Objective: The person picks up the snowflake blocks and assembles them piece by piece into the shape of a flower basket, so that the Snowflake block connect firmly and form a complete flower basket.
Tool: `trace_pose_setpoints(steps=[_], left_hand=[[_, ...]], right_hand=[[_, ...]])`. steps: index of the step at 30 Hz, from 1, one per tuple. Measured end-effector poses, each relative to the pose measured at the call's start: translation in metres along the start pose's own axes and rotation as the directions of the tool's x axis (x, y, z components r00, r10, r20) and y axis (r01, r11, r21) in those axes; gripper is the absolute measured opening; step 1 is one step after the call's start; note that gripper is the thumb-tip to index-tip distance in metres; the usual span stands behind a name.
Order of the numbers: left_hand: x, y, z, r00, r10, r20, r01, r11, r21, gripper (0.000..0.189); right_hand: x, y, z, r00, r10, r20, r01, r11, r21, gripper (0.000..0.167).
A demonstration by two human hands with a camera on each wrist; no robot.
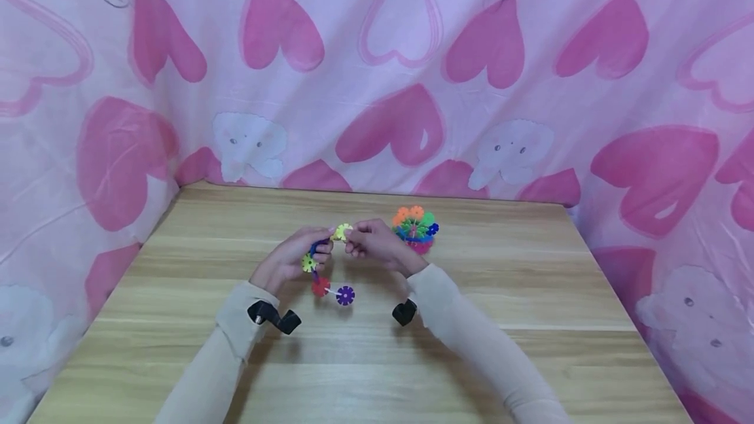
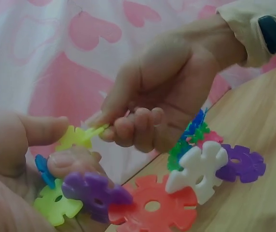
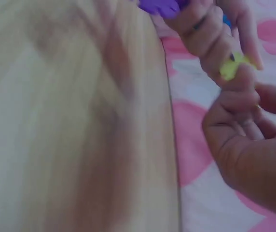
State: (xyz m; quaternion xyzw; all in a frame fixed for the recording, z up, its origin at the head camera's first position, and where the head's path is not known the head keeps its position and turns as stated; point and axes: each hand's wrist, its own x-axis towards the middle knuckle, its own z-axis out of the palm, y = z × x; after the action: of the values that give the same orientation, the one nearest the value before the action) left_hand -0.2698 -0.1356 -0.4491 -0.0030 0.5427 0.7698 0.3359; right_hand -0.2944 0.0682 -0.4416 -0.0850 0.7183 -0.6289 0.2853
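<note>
My left hand [image 1: 290,256] grips a chain of plastic snowflake discs, pinching its upper end between thumb and fingers. From that hand hang a yellow-green disc [image 2: 56,203], a purple disc [image 2: 97,195], a red disc [image 2: 152,205], a white disc [image 2: 200,171] and, at the end, another purple disc [image 1: 345,295]. A blue disc [image 2: 44,170] is partly covered by the left fingers. Opposite, my right hand [image 1: 379,244] pinches a yellow disc [image 1: 344,232] between thumb and forefinger. It meets the yellow piece [image 2: 74,137] at the left fingertips.
Behind the right hand a cluster of coloured snowflake discs [image 1: 414,231] sits on the wooden table [image 1: 501,267]. A pink curtain [image 1: 377,70] with hearts surrounds the table's back and sides. Black straps [image 1: 273,317] hang at both sleeved wrists.
</note>
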Motion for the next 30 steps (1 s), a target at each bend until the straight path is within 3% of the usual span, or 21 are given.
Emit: trace_pose_setpoints(steps=[3,5,9,12,15,19,23,27,30], left_hand=[[0.001,0.002,0.003,1.000,0.000,0.008,-0.001,1.000,0.031,0.019],[0.002,0.004,0.004,1.000,0.006,0.025,-0.007,0.999,0.052,0.018],[0.004,0.007,0.009,0.997,0.029,0.068,-0.035,0.996,0.080,0.019],[0.003,0.009,0.013,0.995,0.058,0.084,-0.065,0.995,0.077,0.020],[0.003,0.009,0.017,0.991,0.091,0.102,-0.096,0.994,0.045,0.022],[0.002,0.010,0.022,0.985,0.130,0.116,-0.126,0.991,-0.040,0.029],[0.001,0.010,0.025,0.987,0.156,0.028,-0.153,0.984,-0.097,0.041],[0.001,0.005,0.020,0.988,0.141,-0.065,-0.143,0.989,-0.027,0.057],[-0.002,-0.003,0.013,0.991,0.123,-0.055,-0.118,0.990,0.076,0.056]], right_hand=[[-0.004,-0.004,-0.005,0.998,-0.059,0.017,0.060,0.989,-0.132,0.022],[-0.006,-0.008,-0.006,0.993,-0.114,0.032,0.119,0.964,-0.238,0.026],[-0.011,-0.015,-0.008,0.969,-0.242,0.049,0.241,0.882,-0.405,0.024],[-0.014,-0.022,-0.008,0.951,-0.305,0.054,0.293,0.830,-0.475,0.021],[-0.018,-0.030,-0.011,0.941,-0.330,0.070,0.317,0.795,-0.518,0.019],[-0.029,-0.043,-0.017,0.933,-0.351,0.078,0.335,0.774,-0.537,0.014],[-0.040,-0.056,-0.023,0.919,-0.386,0.077,0.363,0.757,-0.543,0.013],[-0.049,-0.065,-0.030,0.898,-0.439,0.045,0.389,0.739,-0.550,0.018],[-0.054,-0.069,-0.038,0.866,-0.500,0.006,0.429,0.736,-0.523,0.020]])
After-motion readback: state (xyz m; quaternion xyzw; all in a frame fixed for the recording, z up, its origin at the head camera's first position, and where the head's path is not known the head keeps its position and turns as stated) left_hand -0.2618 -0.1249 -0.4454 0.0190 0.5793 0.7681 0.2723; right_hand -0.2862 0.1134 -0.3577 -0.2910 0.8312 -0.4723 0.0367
